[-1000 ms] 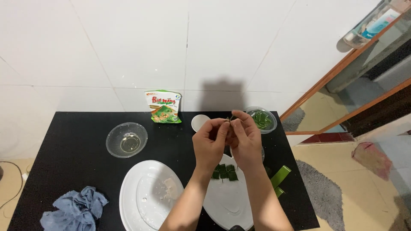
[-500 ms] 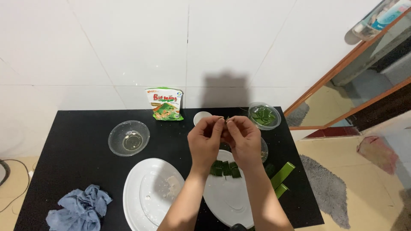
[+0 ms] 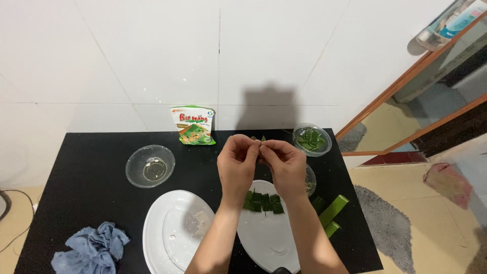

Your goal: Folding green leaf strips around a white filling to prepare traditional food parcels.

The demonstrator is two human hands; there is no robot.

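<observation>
My left hand [image 3: 237,165] and my right hand [image 3: 284,166] meet above the black table [image 3: 76,198], fingertips pinched together on a small green leaf piece [image 3: 258,140]. Below them a white oval plate [image 3: 269,238] carries several cut green leaf squares [image 3: 263,201]. A second white oval plate [image 3: 167,236] lies to the left with a pale lump [image 3: 201,221] on it.
A clear bowl with a little liquid [image 3: 150,166] sits at the left, a food packet [image 3: 194,125] leans on the wall, and a clear dish of green leaf pieces [image 3: 311,139] stands at the back right. Green leaf strips [image 3: 332,212] lie at the right edge; a blue cloth [image 3: 91,247] lies front left.
Both hands stay together over the plate, fingers shifting slightly on the leaf piece. The view has tilted a little; nothing on the table has moved.
</observation>
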